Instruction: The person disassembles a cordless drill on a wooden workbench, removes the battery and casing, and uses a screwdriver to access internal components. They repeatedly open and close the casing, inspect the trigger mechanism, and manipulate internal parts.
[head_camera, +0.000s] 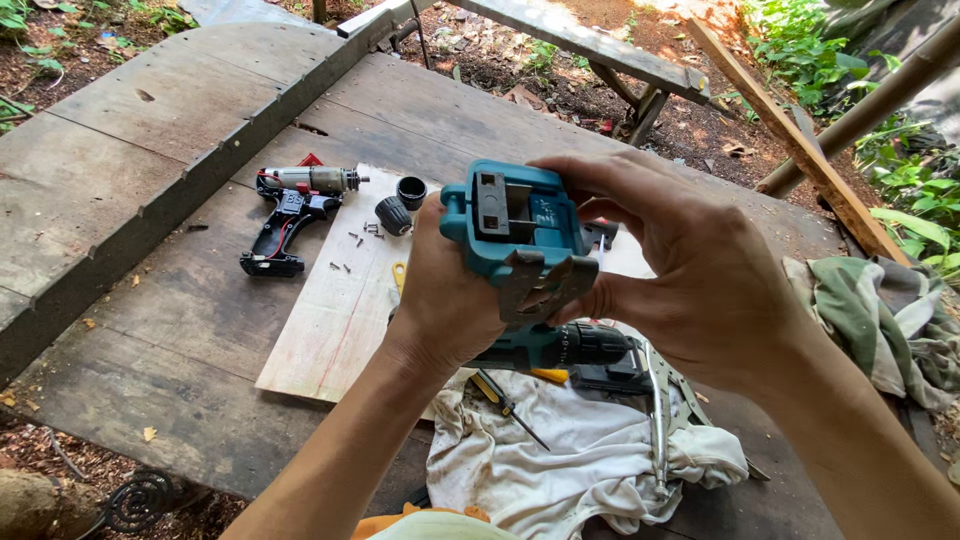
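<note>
A: The person's left hand (450, 300) had the teal cordless drill (525, 270) by its grip, fingers wrapped round the handle. The right hand (690, 270) closed over it from the other side, thumb and fingertips pinched on the base.

B: And the drill sat raised above the white cloth (570, 450), mid-frame, over the grey wooden table (180, 330).

A: Which way did it point? The battery foot faced up at the camera, a teal rectangle with a grey slotted plate in it. The black chuck (600, 345) poked out low and to the right. So the handle's long axis ran roughly toward the camera, with the barrel lying left to right beneath.

B: Any labels? There was pale marking on the foot plate, too small to make out.

A: Off to the left, well apart, a second drill with its shell off (295, 215) lay on its side, black and red, metal nose pointing right, on the edge of a pale board (330, 320).

B: Loose screws (360, 240) were scattered just beside it, and two black round parts (402, 203) near the board's top.

A: On the cloth lay a yellow-handled screwdriver (505, 395), tip pointing down-right, and metal pliers (658, 420) ran nearly upright in the view.

B: A camouflage cloth (880, 320) was bunched at the right edge.
</note>
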